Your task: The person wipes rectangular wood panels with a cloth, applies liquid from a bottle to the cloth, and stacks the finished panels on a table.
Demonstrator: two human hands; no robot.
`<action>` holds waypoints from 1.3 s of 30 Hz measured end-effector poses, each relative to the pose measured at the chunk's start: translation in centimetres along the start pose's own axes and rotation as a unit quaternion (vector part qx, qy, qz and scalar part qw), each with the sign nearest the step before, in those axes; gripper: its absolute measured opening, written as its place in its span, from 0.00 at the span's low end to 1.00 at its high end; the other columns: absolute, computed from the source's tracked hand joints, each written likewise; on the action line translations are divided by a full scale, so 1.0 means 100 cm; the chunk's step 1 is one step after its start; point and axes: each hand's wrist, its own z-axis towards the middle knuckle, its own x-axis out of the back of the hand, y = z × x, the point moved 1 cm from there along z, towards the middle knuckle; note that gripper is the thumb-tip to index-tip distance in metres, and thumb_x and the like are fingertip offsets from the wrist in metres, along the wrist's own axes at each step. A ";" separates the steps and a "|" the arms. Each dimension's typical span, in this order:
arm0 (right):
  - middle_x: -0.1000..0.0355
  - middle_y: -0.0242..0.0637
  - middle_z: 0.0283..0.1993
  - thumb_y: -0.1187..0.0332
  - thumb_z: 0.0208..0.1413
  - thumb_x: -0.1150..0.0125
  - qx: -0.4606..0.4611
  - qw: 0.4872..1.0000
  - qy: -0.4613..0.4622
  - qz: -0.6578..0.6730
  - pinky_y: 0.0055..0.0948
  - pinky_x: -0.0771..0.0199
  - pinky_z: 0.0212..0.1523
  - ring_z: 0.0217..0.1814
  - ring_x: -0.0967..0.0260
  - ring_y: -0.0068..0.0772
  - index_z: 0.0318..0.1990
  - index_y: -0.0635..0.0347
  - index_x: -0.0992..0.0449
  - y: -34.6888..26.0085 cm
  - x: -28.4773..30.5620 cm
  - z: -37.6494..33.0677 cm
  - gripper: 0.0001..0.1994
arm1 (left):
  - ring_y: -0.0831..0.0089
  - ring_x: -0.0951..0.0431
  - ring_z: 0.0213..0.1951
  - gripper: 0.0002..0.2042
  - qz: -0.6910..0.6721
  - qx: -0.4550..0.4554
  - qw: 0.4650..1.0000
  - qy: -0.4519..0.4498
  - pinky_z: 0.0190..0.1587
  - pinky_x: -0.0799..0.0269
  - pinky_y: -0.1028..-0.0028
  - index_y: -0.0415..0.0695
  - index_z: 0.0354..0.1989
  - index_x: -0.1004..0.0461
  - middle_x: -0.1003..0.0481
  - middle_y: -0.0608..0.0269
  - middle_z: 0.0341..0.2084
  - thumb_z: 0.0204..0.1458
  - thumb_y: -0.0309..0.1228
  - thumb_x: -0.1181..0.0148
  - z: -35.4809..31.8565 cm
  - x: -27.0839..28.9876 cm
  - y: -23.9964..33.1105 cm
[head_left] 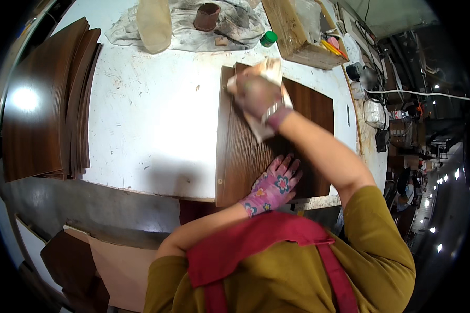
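Observation:
A dark brown wood-grain panel (310,107) lies on the white worktable in front of me, with a narrow strip edge along its left side. My left hand (277,182), in a pink flowered glove, rests flat on the panel near its front edge, fingers spread. Over the far part of the panel, my right hand (256,96) is closed on a pale, stained cloth (266,128) and presses it against the surface. That hand is gloved and blurred, so its fingers are hard to make out.
Several brown panels (42,104) are stacked at the table's left. At the back are a crumpled grey cloth (235,31), a translucent bottle (154,26), a brown cup (207,17), a green-capped jar (268,39) and a cardboard box (313,55). Boards (120,261) stand below the left front edge.

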 end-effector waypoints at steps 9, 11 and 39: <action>0.26 0.44 0.30 0.62 0.52 0.40 0.058 0.996 0.041 -0.058 0.45 0.27 0.37 0.35 0.26 0.49 0.32 0.54 0.24 -0.003 0.007 -0.010 0.07 | 0.52 0.43 0.67 0.29 -0.045 -0.013 0.999 -0.011 0.69 0.51 0.51 0.44 0.59 0.31 0.39 0.50 0.64 0.49 0.45 0.42 -0.005 0.003 0.002; 0.27 0.43 0.31 0.60 0.54 0.40 0.078 0.994 -0.004 -0.076 0.45 0.27 0.36 0.33 0.26 0.47 0.30 0.55 0.24 -0.029 -0.002 -0.053 0.09 | 0.52 0.43 0.66 0.30 -0.057 0.007 0.997 -0.057 0.68 0.50 0.51 0.42 0.59 0.31 0.39 0.49 0.64 0.50 0.45 0.42 -0.008 0.005 0.000; 0.26 0.47 0.32 0.59 0.53 0.39 0.194 0.964 -0.182 0.006 0.46 0.25 0.36 0.34 0.25 0.48 0.35 0.58 0.25 -0.058 -0.001 -0.148 0.12 | 0.53 0.47 0.69 0.28 -0.435 0.039 0.896 0.079 0.70 0.52 0.54 0.49 0.68 0.44 0.45 0.52 0.68 0.60 0.44 0.51 -0.016 -0.040 0.002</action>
